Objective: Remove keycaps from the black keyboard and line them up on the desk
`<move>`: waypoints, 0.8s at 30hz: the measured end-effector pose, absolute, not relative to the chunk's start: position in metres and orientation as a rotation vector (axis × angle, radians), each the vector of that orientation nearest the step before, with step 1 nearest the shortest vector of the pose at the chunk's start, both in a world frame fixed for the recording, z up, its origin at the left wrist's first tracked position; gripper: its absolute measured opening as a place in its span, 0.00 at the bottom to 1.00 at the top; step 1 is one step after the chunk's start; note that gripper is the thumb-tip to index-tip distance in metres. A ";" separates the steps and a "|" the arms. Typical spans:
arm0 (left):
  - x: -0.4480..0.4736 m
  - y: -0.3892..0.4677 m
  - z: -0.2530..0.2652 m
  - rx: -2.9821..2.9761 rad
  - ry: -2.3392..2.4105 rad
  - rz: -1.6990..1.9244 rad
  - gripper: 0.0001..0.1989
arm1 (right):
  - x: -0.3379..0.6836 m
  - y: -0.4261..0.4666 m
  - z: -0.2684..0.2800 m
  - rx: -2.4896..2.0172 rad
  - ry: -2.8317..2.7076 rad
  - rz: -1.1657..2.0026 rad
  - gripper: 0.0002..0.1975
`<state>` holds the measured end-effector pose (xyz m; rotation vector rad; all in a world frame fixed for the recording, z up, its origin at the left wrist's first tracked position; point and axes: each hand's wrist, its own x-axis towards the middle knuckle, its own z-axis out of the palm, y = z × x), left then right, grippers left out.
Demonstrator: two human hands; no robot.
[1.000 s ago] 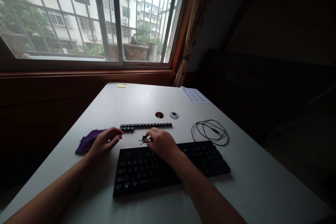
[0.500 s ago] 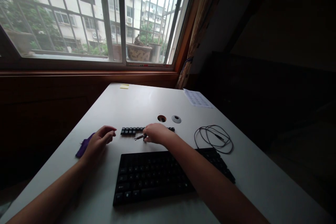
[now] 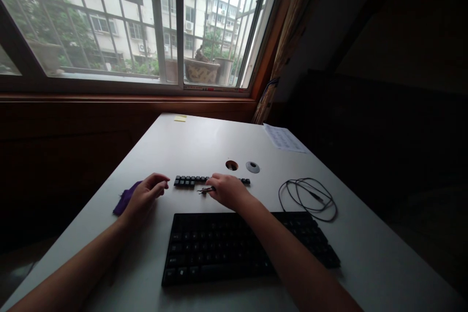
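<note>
Far L you've 1 purple cloth on the white table, partly hidden by your L hand; that hand's fingers are loosely curled, nothing visible in them. Further back, 1 yellow note near the table's far edge. Next, 2 rows of black keycaps: front row = 4, back row longer, part covered by your R hand, so can't give you a full count. Your R hand is closed on 1 small dark tool w/ thin prongs pointing L, just in front of the rows; can't tell if the prongs hold a cap. Nearer you, 1 black keyboard, your R forearm across it. Behind the R hand, 1 round hole, then 1 grey ring cover beside it. Then 1 printed sheet at the back R, and 1 coiled black cable behind the keyboard's R end
</note>
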<state>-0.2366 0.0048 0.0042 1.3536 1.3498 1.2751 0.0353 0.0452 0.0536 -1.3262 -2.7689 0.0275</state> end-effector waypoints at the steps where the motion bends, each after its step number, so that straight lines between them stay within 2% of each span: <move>1: -0.236 0.005 0.005 1.364 1.356 1.274 0.15 | 0.038 0.042 0.052 -1.336 -2.752 0.041 0.12; 8: -0.234 0.002 0.009 1.460 1.385 1.242 0.15 | 0.040 0.024 0.038 -1.325 -2.717 0.140 0.17; 24: -0.233 0.000 0.013 1.470 1.398 1.240 0.14 | 0.030 0.023 0.028 -1.316 -2.682 0.171 0.19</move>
